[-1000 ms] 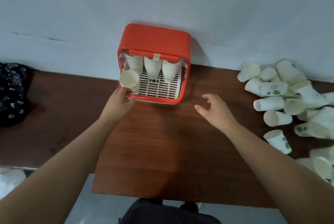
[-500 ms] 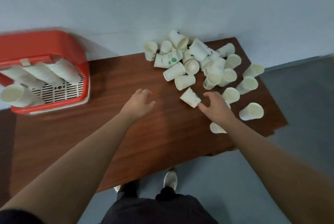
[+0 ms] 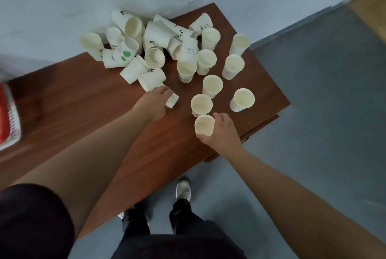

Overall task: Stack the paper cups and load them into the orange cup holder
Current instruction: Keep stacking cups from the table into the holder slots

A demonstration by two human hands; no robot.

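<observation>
Loose paper cups (image 3: 167,49) dominate the far right end of the table (image 3: 83,108), some upright, many on their sides; none of these look stacked. Orange cup holder (image 3: 7,116) sits far left of the pile, cut by the frame edge, contents not visible. Left hand (image 3: 153,103) is closed around a fallen cup (image 3: 172,101) just nearer than the pile. Right hand (image 3: 221,131) grips an upright cup (image 3: 204,125). Judgement: gathering underway, most stacking and loading remain.
</observation>
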